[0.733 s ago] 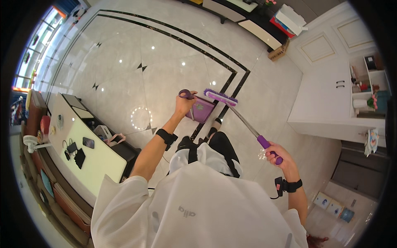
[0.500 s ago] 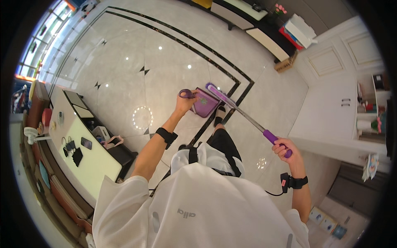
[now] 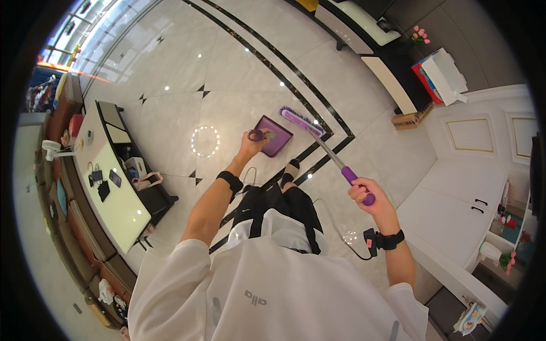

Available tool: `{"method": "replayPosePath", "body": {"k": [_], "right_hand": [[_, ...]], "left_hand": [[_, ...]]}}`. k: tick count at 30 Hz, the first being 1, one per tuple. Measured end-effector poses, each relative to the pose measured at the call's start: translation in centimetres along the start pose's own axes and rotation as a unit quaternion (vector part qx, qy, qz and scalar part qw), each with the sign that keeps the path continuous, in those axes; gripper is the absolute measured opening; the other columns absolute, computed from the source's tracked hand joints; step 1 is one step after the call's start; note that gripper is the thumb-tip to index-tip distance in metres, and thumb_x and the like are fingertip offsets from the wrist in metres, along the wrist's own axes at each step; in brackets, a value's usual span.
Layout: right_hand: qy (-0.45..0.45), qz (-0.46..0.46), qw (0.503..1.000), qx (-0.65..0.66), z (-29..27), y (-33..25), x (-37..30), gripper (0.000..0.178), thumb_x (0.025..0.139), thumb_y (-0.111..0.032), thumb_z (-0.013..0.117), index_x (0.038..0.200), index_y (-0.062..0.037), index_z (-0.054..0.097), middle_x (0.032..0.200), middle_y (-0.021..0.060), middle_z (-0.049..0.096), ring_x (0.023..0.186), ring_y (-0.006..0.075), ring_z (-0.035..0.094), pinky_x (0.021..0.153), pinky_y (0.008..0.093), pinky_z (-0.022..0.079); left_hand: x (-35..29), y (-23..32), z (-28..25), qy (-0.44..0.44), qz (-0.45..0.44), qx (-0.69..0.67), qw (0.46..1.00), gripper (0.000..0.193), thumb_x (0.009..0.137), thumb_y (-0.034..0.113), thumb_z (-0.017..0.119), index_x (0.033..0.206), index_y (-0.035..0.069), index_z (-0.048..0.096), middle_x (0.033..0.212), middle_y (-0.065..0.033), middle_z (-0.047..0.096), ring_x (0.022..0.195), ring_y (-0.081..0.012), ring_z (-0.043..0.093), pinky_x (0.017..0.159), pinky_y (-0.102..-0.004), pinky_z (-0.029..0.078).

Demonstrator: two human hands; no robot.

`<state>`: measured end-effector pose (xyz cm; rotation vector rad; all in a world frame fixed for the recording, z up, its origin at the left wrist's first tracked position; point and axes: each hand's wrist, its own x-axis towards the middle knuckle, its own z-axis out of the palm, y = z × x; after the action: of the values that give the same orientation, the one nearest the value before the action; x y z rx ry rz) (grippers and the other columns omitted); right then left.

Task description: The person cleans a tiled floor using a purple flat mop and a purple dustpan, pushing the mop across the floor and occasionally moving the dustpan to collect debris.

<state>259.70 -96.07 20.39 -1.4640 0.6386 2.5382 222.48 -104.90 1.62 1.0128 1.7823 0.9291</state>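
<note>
My left hand (image 3: 250, 146) is closed around the looped top of a purple dustpan's handle. Below and beyond it, the dustpan's purple pan (image 3: 278, 140) is near the tiled floor; whether it touches is hard to tell. In my right hand (image 3: 372, 196) is the purple grip of a broom with a grey metal shaft. Its wide head (image 3: 301, 121), purple with fringed bristles, lies on the tiles to the right of the pan, a small gap between them. My slippered foot (image 3: 290, 170) stands just nearer than the pan.
A low table (image 3: 116, 207) with a phone and cables stands on the left, with a brown sofa (image 3: 85, 238) behind it. At the far right are a long low cabinet (image 3: 389, 82) and a cardboard box (image 3: 412, 118). White cupboards (image 3: 455, 184) line the right side.
The broom head has moved from against the dustpan's right side to apart from it, and it has turned. The pan has turned too. My view has shifted.
</note>
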Motion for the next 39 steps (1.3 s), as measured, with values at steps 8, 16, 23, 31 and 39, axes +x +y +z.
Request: {"method": "replayPosePath", "body": {"k": [8,16,23,31,39], "right_hand": [[0.056,-0.090,0.979,-0.176,1.2,-1.0,5.0,0.014,0.077,0.000,0.055,0.078,-0.0011,0.042,0.063,0.0051,0.048,0.047,0.0083,0.046,0.038,0.0187,0.037],[0.099,-0.222,0.862,-0.446,-0.7,4.2,7.3,0.013,0.076,-0.001,0.054,0.085,-0.0029,0.045,0.059,0.0062,0.050,0.044,0.0134,0.048,0.036,0.0268,0.040],[0.055,-0.196,0.964,-0.168,0.5,4.5,7.7,0.011,0.079,-0.002,0.055,0.083,-0.0059,0.045,0.065,0.0046,0.049,0.047,0.0083,0.046,0.038,0.0205,0.040],[-0.034,-0.066,0.992,0.105,4.8,2.3,5.5,0.015,0.084,-0.004,0.054,0.079,0.0014,0.041,0.071,0.0059,0.048,0.050,0.0095,0.051,0.044,0.0184,0.047],[-0.050,-0.021,0.982,0.180,5.2,-0.8,5.4,0.015,0.081,0.002,0.053,0.081,0.0018,0.038,0.071,0.0078,0.046,0.050,0.0113,0.049,0.045,0.0195,0.048]], "left_hand": [[-0.1,-1.9,-2.1,-0.026,-0.010,-0.058,0.998,0.024,0.082,0.004,0.062,0.106,0.002,0.062,0.078,0.0031,0.057,0.073,-0.0053,0.051,0.069,-0.0204,0.042],[-0.9,-3.3,-0.8,0.017,0.025,-0.112,0.993,0.025,0.076,0.002,0.065,0.101,0.005,0.065,0.073,0.0001,0.060,0.069,-0.0071,0.053,0.066,-0.0234,0.045],[-2.7,-4.5,-2.2,0.015,0.082,-0.086,0.993,0.026,0.074,0.004,0.066,0.100,0.005,0.065,0.072,-0.0052,0.061,0.066,-0.0119,0.055,0.065,-0.0263,0.046],[-3.2,-3.9,-3.3,-0.010,0.123,-0.029,0.992,0.025,0.075,0.003,0.068,0.100,0.003,0.066,0.079,-0.0071,0.066,0.072,-0.0118,0.059,0.069,-0.0275,0.049],[-3.0,-3.2,-3.4,-0.010,0.085,-0.023,0.996,0.028,0.069,0.012,0.068,0.097,0.009,0.067,0.084,-0.0147,0.066,0.078,-0.0321,0.063,0.071,-0.0351,0.050]]}}
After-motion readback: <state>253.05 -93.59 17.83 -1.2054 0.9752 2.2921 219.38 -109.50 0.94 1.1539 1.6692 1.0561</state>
